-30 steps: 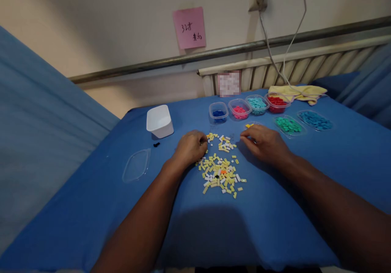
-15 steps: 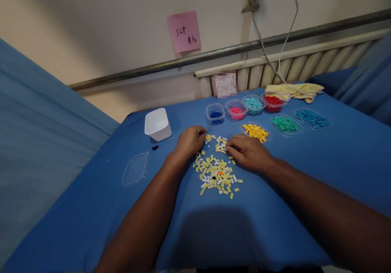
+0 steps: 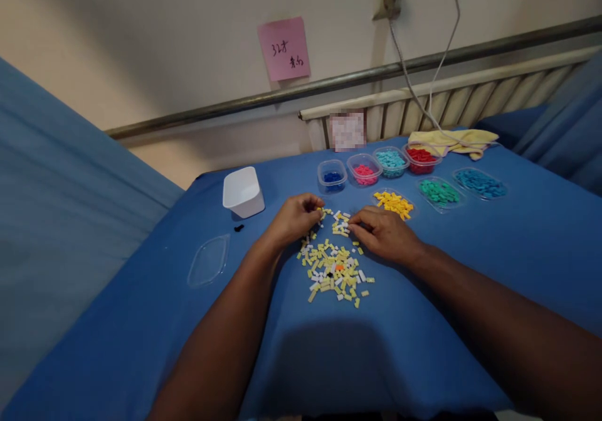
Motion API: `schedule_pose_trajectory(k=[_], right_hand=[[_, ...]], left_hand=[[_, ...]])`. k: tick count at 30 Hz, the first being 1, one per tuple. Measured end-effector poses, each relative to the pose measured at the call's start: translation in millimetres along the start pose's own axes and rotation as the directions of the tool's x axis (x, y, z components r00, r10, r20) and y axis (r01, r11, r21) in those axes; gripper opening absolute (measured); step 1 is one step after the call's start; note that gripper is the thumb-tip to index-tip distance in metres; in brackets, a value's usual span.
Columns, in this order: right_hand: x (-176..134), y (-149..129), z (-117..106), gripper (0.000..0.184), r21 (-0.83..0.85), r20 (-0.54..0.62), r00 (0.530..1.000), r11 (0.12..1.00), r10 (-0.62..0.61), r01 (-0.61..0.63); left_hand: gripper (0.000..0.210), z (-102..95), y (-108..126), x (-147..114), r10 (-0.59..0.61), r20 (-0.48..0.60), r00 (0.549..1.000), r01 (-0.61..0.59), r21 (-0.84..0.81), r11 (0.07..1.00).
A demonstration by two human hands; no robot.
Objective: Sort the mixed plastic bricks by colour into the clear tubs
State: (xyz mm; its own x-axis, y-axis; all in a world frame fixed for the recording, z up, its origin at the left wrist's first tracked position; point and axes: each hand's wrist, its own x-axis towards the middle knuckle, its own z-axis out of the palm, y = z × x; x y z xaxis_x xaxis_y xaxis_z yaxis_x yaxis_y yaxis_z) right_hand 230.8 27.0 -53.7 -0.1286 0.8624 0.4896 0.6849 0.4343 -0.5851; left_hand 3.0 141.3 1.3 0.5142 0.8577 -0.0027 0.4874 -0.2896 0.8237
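Observation:
My left hand [image 3: 297,219] rests at the upper left of a spread of small toy bricks, its thumb and fingers pinched at the yellow ones; anything between the tips is too small to name. Across from it, my right hand [image 3: 383,231] has its fingers closed together at the edge of a small cluster of white and yellow bricks [image 3: 340,225]. Whether it holds a brick is hidden. Nearer to me lies the larger pile of pale yellow and white bricks [image 3: 332,261], with an orange brick [image 3: 339,268] and a black piece [image 3: 330,275] among them.
Behind my hands stand clear tubs of dark blue bricks [image 3: 333,177], pink bricks [image 3: 365,174], light blue bricks [image 3: 390,160] and red bricks [image 3: 422,157]. Yellow-orange [image 3: 396,204], green and teal bricks lie at right. A white bin [image 3: 243,192] and a clear lid [image 3: 209,261] are at left.
My left hand has shifted slightly to the right, its fingertips now over the small yellow bricks at the top. My right hand has hardly moved.

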Motion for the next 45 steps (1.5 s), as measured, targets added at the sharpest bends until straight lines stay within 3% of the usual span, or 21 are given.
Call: schedule_pose_trajectory(k=[3, 8, 15, 18, 25, 31, 34, 37, 40, 42, 45], right_hand=[[1, -3, 3, 0.02, 0.092, -0.11, 0.993, 0.995, 0.041, -0.031], [0, -13, 1, 0.026, 0.139, -0.172, 0.985, 0.99, -0.009, 0.034], [0, -19, -11, 0.016, 0.029, -0.12, 0.99, 0.996, -0.078, 0.082], [1, -18, -7, 0.019, 0.029, -0.106, 0.994, 0.999, -0.03, 0.033], [1, -13, 4, 0.011, 0.114, -0.219, 0.966, 0.987, 0.139, -0.116], [2, -13, -2, 0.012, 0.053, -0.25, 0.963, 0.995, 0.096, -0.086], [3, -7, -11, 0.009, -0.026, -0.257, 0.964, 0.997, 0.065, -0.074], [3, 10, -29, 0.012, -0.18, -0.283, 0.957, 0.977, 0.057, -0.111], [1, 34, -46, 0.016, -0.384, -0.281, 0.954, 0.899, 0.106, -0.213], [-1, 47, -54, 0.018, -0.478, -0.266, 0.951, 0.835, 0.158, -0.273], [-3, 58, -57, 0.018, -0.544, -0.23, 0.949, 0.781, 0.214, -0.307]], left_hand=[[0.039, 7.9, 9, -4, -0.026, 0.039, 0.999, 0.038, -0.347, 0.937], [0.048, 28.6, 25, -12, -0.043, 0.145, 0.989, 0.117, -0.548, 0.828], [0.052, 42.0, 24, -15, -0.083, 0.171, 0.982, 0.173, -0.625, 0.761], [0.05, 45.5, 21, -13, -0.104, 0.129, 0.986, 0.161, -0.602, 0.782], [0.052, 61.7, 21, -10, -0.155, 0.083, 0.984, 0.173, -0.593, 0.786], [0.046, 73.2, 28, -15, -0.096, 0.112, 0.989, 0.143, -0.55, 0.823], [0.042, 65.3, 29, -12, -0.072, 0.101, 0.992, 0.114, -0.523, 0.845], [0.039, 40.7, 21, -3, -0.085, -0.133, 0.987, 0.02, -0.425, 0.905], [0.03, 11.7, 3, 4, -0.043, -0.349, 0.936, -0.04, -0.226, 0.973], [0.027, -0.3, -11, 7, -0.005, -0.346, 0.938, -0.029, -0.093, 0.995], [0.026, -1.6, -25, 9, 0.145, -0.218, 0.965, -0.112, 0.158, 0.981]])
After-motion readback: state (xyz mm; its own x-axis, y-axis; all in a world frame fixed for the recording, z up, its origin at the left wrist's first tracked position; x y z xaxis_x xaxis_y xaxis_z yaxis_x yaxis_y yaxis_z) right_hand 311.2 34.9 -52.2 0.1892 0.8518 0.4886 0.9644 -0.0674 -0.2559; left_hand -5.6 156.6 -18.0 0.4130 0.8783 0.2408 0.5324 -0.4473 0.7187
